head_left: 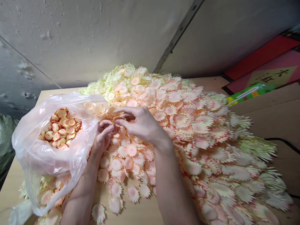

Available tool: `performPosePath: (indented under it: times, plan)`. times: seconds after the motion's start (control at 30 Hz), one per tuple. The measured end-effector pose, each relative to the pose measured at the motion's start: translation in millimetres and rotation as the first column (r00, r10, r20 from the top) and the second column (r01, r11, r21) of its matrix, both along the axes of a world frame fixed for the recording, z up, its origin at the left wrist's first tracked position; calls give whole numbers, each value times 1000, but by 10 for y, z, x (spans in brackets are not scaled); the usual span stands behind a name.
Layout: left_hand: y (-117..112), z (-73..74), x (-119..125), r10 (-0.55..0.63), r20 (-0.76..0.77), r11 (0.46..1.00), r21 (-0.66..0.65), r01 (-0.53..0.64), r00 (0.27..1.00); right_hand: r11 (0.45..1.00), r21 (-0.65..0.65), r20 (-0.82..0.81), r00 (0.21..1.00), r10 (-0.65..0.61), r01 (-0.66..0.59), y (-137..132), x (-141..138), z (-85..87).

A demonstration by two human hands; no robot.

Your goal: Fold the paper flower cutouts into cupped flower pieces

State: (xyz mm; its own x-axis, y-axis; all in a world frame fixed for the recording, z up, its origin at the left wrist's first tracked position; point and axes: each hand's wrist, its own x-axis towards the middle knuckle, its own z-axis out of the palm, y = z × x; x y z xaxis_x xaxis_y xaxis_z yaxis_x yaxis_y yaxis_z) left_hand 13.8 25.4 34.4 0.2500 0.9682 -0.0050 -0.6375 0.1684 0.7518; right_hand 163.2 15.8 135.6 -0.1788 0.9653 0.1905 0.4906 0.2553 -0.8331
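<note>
My left hand is beside the open plastic bag, fingers curled and thumb near the fingertips. From the right, my right hand reaches across, its thumb and forefinger closed on a thin artificial flower petal disc. The fingertips of both hands meet around this disc, and fingers hide most of it. Beneath and behind them spreads a large heap of pale pink and cream petal discs with notched, red-tipped edges. Smaller cupped yellow-and-red flower pieces fill the whitish translucent plastic bag at the left.
The heap covers much of the light wooden table, with loose discs near the front edge. A worn grey wall rises behind. At the right are a cardboard box, a green packet and red boxes.
</note>
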Motion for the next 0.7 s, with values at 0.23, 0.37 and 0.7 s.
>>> performPosePath:
  times: [0.23,0.37,0.7]
  plan:
    - [1,11,-7,3,-18,1000,-10,-3,1000,999,-27,10,999,37,-37,-28,42,28]
    - [2,-17,-13,-2,0,1000,-11,2,1000,993,-84,-4,997,78,-78,-20,22,20]
    - [11,-31,-19,-32,-23,999,-3,32,999,984,-120,-9,991,133,-133,1,2,-4]
